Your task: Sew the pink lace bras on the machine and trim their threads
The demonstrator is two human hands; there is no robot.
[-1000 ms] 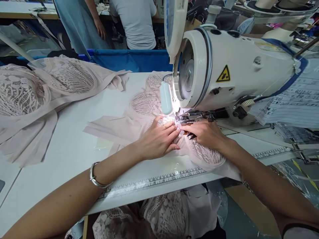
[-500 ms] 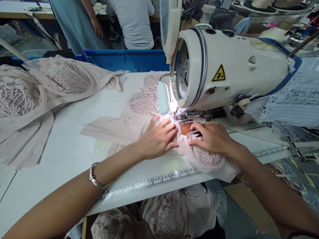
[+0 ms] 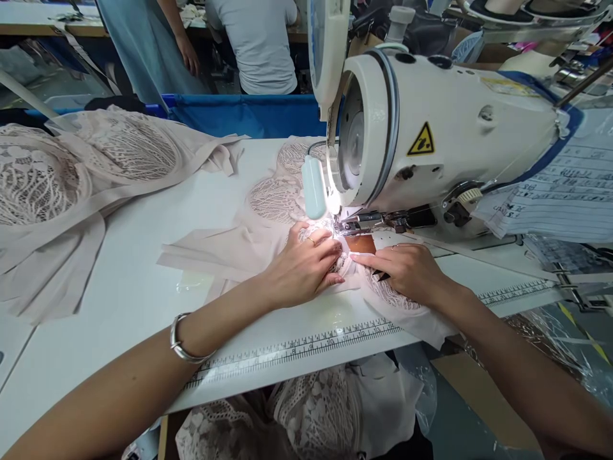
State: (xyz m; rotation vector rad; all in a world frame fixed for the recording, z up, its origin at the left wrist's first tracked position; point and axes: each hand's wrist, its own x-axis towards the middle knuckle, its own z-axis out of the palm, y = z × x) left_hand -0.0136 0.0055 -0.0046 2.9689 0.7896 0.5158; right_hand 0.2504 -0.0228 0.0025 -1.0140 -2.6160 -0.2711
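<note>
A pale pink lace bra (image 3: 275,199) lies across the machine bed, part of it under the lit presser foot (image 3: 341,227) of a white sewing machine (image 3: 431,128). My left hand (image 3: 309,262) presses on the lace just left of the foot, fingers bent and close together on the cloth. On the right, my right hand (image 3: 407,268) grips the bra's edge, its index finger stretched toward the foot. Beneath that palm a dark pointed tool (image 3: 382,275) shows, mostly hidden. The near lace cup hangs partly over the table's front edge.
More lace bras (image 3: 129,147) lie at the left, and another bra (image 3: 316,409) is below the table edge. A printed ruler (image 3: 306,345) runs along the front. A small lamp (image 3: 313,188) hangs by the needle. Two people are beyond the blue cloth bin (image 3: 244,115).
My right hand has shifted its fingers left along the bra's edge, index finger now straight. The machine's inner mechanism has turned to a blur. My left hand stays nearly in place.
</note>
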